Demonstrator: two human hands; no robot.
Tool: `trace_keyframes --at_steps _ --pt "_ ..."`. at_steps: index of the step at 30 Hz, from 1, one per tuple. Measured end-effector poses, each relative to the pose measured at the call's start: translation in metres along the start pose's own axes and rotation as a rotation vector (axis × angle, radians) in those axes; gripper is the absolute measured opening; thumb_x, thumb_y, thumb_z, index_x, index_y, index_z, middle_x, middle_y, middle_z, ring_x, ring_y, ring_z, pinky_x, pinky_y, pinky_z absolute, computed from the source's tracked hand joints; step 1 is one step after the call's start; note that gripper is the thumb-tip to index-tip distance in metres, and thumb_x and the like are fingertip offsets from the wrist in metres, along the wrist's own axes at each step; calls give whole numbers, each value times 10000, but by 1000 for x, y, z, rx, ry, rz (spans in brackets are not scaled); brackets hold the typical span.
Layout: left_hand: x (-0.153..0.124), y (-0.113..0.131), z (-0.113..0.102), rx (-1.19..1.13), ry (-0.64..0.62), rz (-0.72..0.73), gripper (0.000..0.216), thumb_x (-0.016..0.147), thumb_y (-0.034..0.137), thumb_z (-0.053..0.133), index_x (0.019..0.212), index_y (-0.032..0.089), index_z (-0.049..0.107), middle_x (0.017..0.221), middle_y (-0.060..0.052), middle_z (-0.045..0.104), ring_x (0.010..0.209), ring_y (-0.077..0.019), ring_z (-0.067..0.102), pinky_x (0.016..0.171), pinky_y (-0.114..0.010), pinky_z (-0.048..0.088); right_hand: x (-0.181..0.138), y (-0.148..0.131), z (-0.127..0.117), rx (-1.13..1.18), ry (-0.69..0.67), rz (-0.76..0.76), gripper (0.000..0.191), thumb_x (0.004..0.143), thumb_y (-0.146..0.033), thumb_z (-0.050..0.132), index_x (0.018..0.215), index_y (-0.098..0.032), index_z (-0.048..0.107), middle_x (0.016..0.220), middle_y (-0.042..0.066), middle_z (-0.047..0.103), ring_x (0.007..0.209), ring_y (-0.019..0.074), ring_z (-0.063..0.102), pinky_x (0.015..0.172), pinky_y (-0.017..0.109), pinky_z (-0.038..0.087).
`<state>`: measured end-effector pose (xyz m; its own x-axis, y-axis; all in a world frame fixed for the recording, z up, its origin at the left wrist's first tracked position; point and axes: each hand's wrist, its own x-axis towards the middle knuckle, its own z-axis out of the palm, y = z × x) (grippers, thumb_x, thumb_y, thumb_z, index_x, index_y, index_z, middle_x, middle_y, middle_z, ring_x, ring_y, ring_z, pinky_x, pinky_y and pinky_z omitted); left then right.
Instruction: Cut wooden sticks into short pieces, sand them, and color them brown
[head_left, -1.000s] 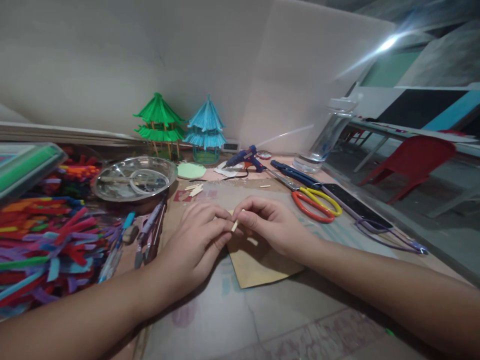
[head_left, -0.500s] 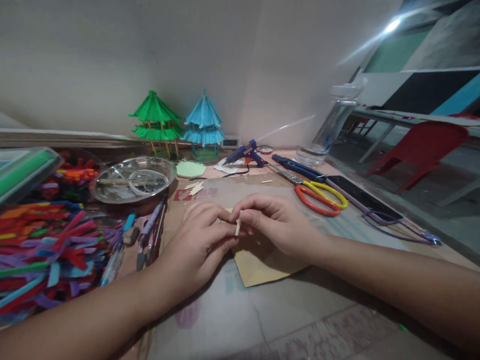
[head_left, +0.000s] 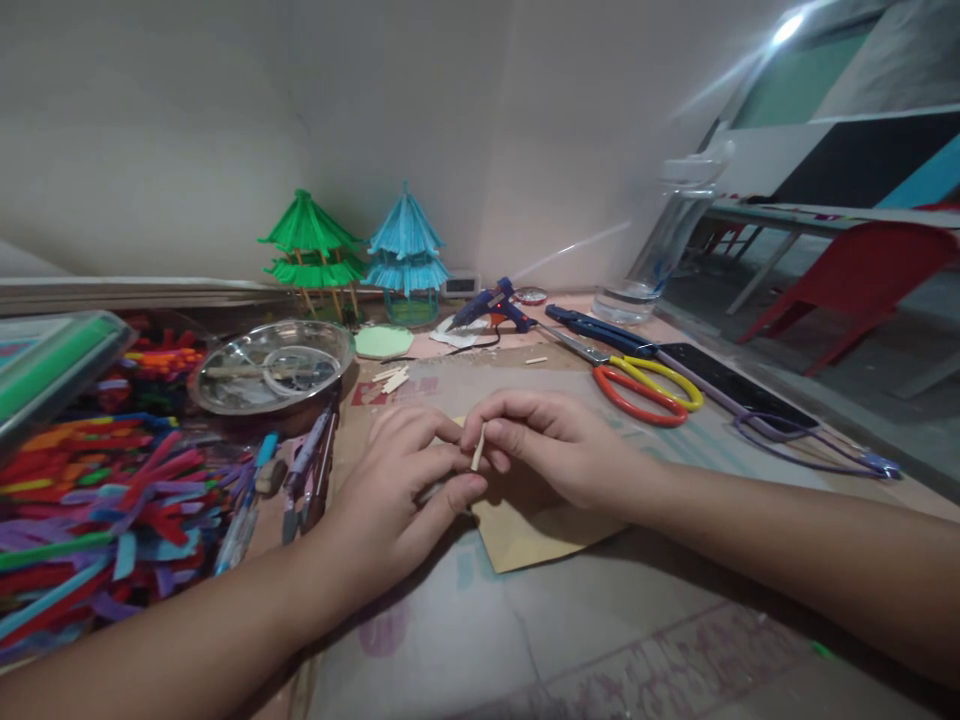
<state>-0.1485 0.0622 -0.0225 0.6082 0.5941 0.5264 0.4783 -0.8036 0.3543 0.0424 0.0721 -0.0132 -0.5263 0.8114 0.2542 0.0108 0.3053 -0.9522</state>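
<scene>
Wooden stick pinched between left hand and right hand.

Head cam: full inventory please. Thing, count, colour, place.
brown card: 1, table centre
wooden stick: 1, pale, above brown card
metal dish: 1, silver, left of centre
loose sticks: several, pale, beside metal dish
green pagoda model: 1, by wall
blue pagoda model: 1, beside green one
glue gun: 1, blue, back centre
scissors: 1 pair, orange and yellow handles, right of brown card
phone: 1, black, far right
bottle: 1, clear, back right
craft strips: pile, many colours, far left
pens: several, mixed, between craft strips and brown card
left hand: 1, touching stick's lower end
right hand: 1, pinching stick
</scene>
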Motion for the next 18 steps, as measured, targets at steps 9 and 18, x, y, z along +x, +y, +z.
trace_keyframes --at_steps 9,18 --pt "-1 -1 1 46 -14 -19 235 970 230 442 867 209 653 926 -24 637 920 -189 555 837 -349 412 5 -1 -2 -123 44 55 104 805 -265 614 751 -175 606 709 -12 613 669 121 551 637 247 443" --pt "-4 -5 13 169 -160 -220 394 764 406 687 1079 186 601 1181 -107 565 1144 -315 486 982 -504 397 11 8 -15 -534 -53 17 104 845 -147 600 750 -183 621 758 13 672 759 156 620 734 284 456"
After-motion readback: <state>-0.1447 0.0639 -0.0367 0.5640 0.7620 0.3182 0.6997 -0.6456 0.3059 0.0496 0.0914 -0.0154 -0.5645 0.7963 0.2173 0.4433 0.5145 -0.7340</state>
